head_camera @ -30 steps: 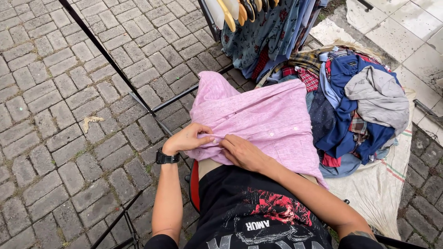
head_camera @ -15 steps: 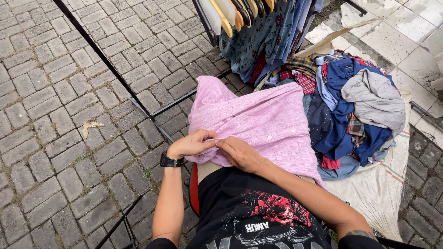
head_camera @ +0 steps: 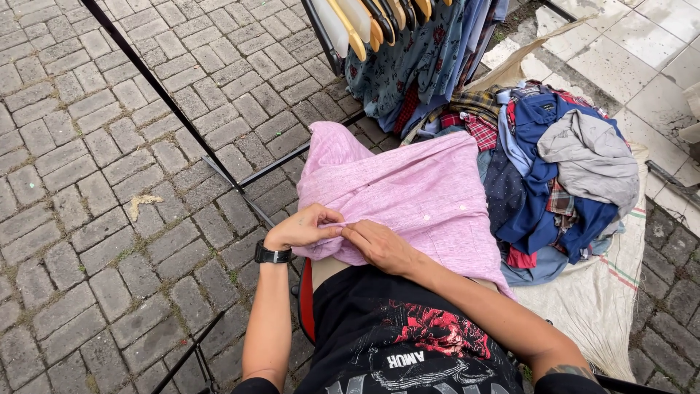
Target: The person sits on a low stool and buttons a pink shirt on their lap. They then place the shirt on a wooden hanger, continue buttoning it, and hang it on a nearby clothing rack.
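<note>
A pink buttoned shirt [head_camera: 408, 191] lies spread across my lap, its white buttons showing along the placket. My left hand [head_camera: 305, 228], with a black watch on the wrist, pinches the shirt's near edge at the lower left. My right hand [head_camera: 379, 246] meets it there, fingers closed on the same edge of fabric. Both hands touch each other over the hem, just above my black printed T-shirt [head_camera: 394, 343].
A pile of mixed clothes [head_camera: 561, 168] in blue, grey and plaid lies on a white sack [head_camera: 612, 292] to the right. Garments hang on hangers [head_camera: 379, 22] from a rack at the top. Black rack bars [head_camera: 189, 131] cross the brick paving on the left.
Both hands stay on the shirt's near edge, shifting only slightly. The view has drifted a little, so the shirt and clothes pile sit lower in the frame.
</note>
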